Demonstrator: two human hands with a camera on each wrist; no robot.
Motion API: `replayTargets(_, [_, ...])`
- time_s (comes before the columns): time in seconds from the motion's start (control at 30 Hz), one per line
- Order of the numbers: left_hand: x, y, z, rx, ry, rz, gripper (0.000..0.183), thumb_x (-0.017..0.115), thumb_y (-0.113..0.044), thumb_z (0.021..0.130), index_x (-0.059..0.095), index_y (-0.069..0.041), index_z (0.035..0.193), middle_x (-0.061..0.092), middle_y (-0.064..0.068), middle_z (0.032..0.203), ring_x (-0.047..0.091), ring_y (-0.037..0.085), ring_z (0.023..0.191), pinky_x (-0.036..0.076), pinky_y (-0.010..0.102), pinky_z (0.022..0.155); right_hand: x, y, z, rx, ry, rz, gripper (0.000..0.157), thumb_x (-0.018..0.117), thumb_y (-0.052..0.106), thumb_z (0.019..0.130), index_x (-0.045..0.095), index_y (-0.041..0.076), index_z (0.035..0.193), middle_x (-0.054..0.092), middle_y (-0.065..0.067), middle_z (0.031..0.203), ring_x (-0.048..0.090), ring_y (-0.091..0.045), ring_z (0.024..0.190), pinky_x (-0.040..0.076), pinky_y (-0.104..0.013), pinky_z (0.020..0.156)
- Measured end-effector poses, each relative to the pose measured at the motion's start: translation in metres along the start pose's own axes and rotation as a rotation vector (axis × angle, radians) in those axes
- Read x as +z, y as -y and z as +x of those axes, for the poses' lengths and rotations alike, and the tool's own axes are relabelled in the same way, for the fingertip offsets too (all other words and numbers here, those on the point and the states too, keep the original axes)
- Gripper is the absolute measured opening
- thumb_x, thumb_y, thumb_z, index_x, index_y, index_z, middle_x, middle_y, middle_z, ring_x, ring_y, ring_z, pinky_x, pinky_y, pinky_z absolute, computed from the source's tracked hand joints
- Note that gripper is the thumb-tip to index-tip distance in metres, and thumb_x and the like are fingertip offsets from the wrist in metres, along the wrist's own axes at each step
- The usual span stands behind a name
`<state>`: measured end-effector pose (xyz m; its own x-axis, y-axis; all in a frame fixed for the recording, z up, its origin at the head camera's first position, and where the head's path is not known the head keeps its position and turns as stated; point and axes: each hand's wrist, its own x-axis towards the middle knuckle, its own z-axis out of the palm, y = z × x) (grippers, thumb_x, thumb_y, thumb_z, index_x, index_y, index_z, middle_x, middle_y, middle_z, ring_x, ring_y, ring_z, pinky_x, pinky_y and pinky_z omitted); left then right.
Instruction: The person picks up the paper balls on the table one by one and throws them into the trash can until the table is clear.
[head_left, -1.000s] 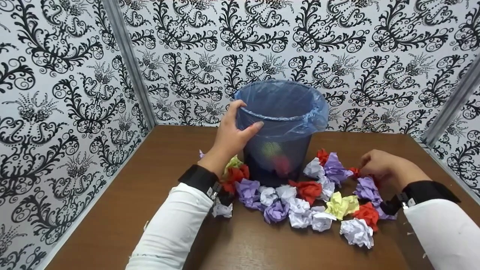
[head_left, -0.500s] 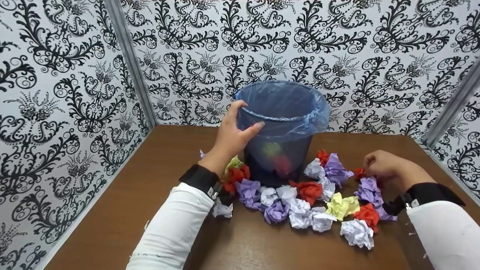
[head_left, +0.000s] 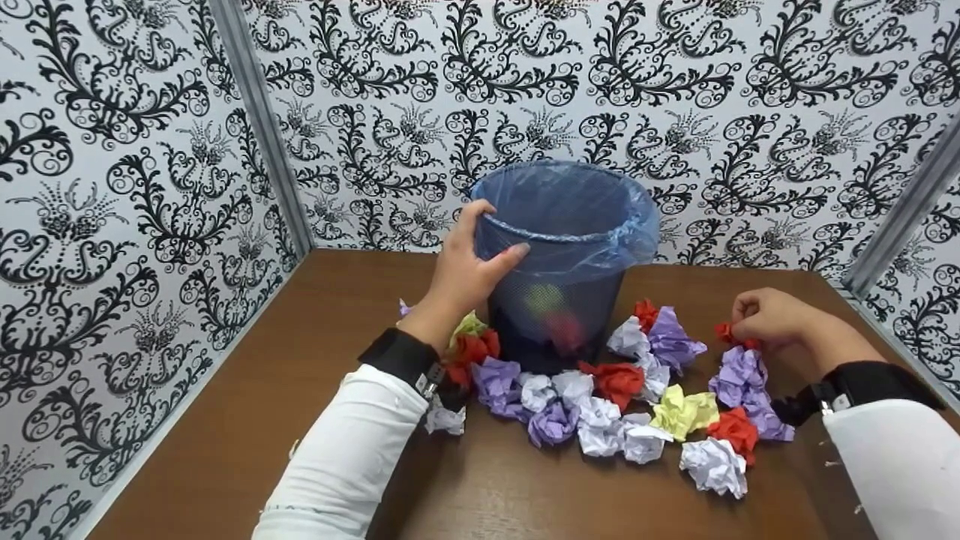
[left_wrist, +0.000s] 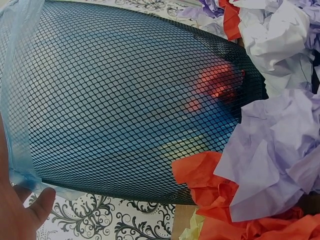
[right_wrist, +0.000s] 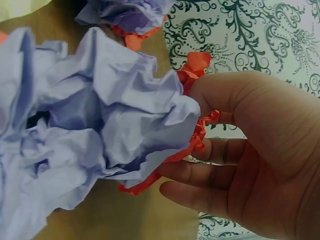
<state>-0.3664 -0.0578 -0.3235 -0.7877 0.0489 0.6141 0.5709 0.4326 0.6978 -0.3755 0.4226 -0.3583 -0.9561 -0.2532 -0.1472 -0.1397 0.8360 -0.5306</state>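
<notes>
My left hand [head_left: 466, 262] grips the near left rim of a black mesh wastebasket [head_left: 551, 307], its thumb outside over the blue bin liner [head_left: 570, 259]. Through the mesh in the left wrist view, a red paper ball [left_wrist: 217, 82] and a yellow one [left_wrist: 185, 147] show inside the basket. At the right of the table, my right hand [head_left: 776, 319] pinches a red crumpled paper ball [head_left: 726, 332]. In the right wrist view that red ball [right_wrist: 197, 65] is partly hidden behind crumpled purple paper [right_wrist: 135, 110], with thumb and fingers around it.
Several crumpled papers lie around the basket's foot on the brown table [head_left: 247, 420]. Among them are a yellow ball [head_left: 682, 412], a white ball [head_left: 714, 466] at the front and a purple one [head_left: 671, 341]. Patterned wall panels [head_left: 600, 75] stand behind and at both sides.
My right hand has drawn slightly up and right, and the red paper ball has moved with it. My left hand stays on the wastebasket's rim.
</notes>
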Motion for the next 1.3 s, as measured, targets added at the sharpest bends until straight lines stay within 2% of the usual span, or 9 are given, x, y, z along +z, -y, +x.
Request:
replayTargets(0.13, [0.000, 0.000, 0.000, -0.007, 0.001, 0.007, 0.071, 0.079, -0.058, 0.079, 0.048, -0.026, 0.135, 0.065, -0.002, 0.121, 0.063, 0.017, 0.109, 0.054, 0.041, 0.094, -0.010, 0.009, 0.000, 0.021, 0.012, 0.045, 0.017, 0.065, 0.006, 0.083, 0.057, -0.003, 0.095, 0.069, -0.004, 0.078, 0.060, -0.016, 0.059, 0.053, -0.028, 0.053])
replayTargets(0.27, [0.000, 0.000, 0.000, -0.005, 0.005, 0.009, 0.071, 0.078, -0.059, 0.079, 0.048, -0.028, 0.134, 0.064, -0.002, 0.121, 0.063, 0.017, 0.109, 0.054, 0.041, 0.094, -0.023, 0.020, -0.002, 0.010, 0.006, 0.028, 0.017, 0.067, 0.008, 0.087, 0.057, -0.001, 0.098, 0.075, -0.008, 0.084, 0.065, -0.018, 0.064, 0.056, -0.030, 0.057])
replayTargets(0.37, [0.000, 0.000, -0.001, -0.004, 0.008, 0.009, 0.069, 0.078, -0.060, 0.079, 0.048, -0.031, 0.134, 0.064, -0.003, 0.122, 0.063, 0.016, 0.110, 0.054, 0.040, 0.094, -0.035, 0.030, -0.004, -0.011, -0.016, -0.002, 0.016, 0.067, 0.009, 0.089, 0.057, 0.000, 0.098, 0.075, -0.008, 0.086, 0.067, -0.019, 0.067, 0.057, -0.031, 0.060])
replayTargets(0.5, [0.000, -0.001, -0.001, 0.001, 0.011, 0.001, 0.071, 0.078, -0.060, 0.079, 0.048, -0.028, 0.134, 0.064, -0.002, 0.122, 0.063, 0.017, 0.110, 0.054, 0.041, 0.094, -0.053, 0.050, -0.007, -0.047, -0.051, -0.017, 0.014, 0.066, 0.009, 0.092, 0.058, 0.000, 0.100, 0.075, -0.010, 0.088, 0.071, -0.022, 0.072, 0.061, -0.034, 0.067])
replayTargets(0.67, [0.000, 0.000, 0.000, 0.006, 0.006, -0.002, 0.072, 0.078, -0.060, 0.078, 0.048, -0.027, 0.135, 0.065, -0.001, 0.122, 0.064, 0.017, 0.108, 0.054, 0.040, 0.093, -0.077, 0.087, -0.011, -0.084, -0.128, -0.030, 0.014, 0.066, 0.008, 0.092, 0.059, 0.000, 0.101, 0.073, -0.012, 0.090, 0.070, -0.025, 0.075, 0.061, -0.033, 0.070])
replayTargets(0.8, [0.000, 0.001, 0.000, 0.007, 0.001, 0.003, 0.072, 0.078, -0.060, 0.078, 0.048, -0.027, 0.135, 0.065, -0.001, 0.122, 0.064, 0.018, 0.109, 0.054, 0.041, 0.093, -0.095, 0.122, -0.015, -0.114, -0.183, -0.055, 0.014, 0.066, 0.009, 0.091, 0.059, 0.003, 0.102, 0.068, -0.012, 0.097, 0.067, -0.025, 0.082, 0.061, -0.032, 0.073])
replayTargets(0.97, [0.001, 0.002, 0.001, 0.014, -0.013, 0.011, 0.071, 0.078, -0.058, 0.079, 0.048, -0.026, 0.135, 0.065, -0.001, 0.123, 0.062, 0.019, 0.112, 0.053, 0.042, 0.096, -0.113, 0.172, -0.019, -0.176, -0.273, -0.096, 0.018, 0.070, 0.018, 0.091, 0.061, 0.007, 0.103, 0.064, -0.007, 0.099, 0.062, -0.023, 0.090, 0.054, -0.031, 0.075])
replayTargets(1.13, [0.001, 0.002, 0.001, 0.010, -0.008, 0.000, 0.069, 0.078, -0.058, 0.079, 0.048, -0.030, 0.134, 0.065, -0.002, 0.123, 0.063, 0.018, 0.112, 0.053, 0.041, 0.096, -0.116, 0.221, -0.022, -0.236, -0.323, -0.028, 0.022, 0.074, 0.024, 0.092, 0.062, 0.009, 0.102, 0.067, 0.000, 0.094, 0.065, -0.019, 0.089, 0.053, -0.026, 0.076])
replayTargets(1.3, [0.002, 0.001, 0.000, 0.006, 0.000, -0.012, 0.069, 0.079, -0.058, 0.079, 0.048, -0.029, 0.134, 0.066, -0.001, 0.123, 0.064, 0.018, 0.110, 0.054, 0.041, 0.095, -0.107, 0.259, -0.015, -0.282, -0.357, -0.001, 0.021, 0.076, 0.024, 0.089, 0.064, 0.015, 0.104, 0.064, 0.001, 0.098, 0.060, -0.017, 0.085, 0.051, -0.025, 0.071])
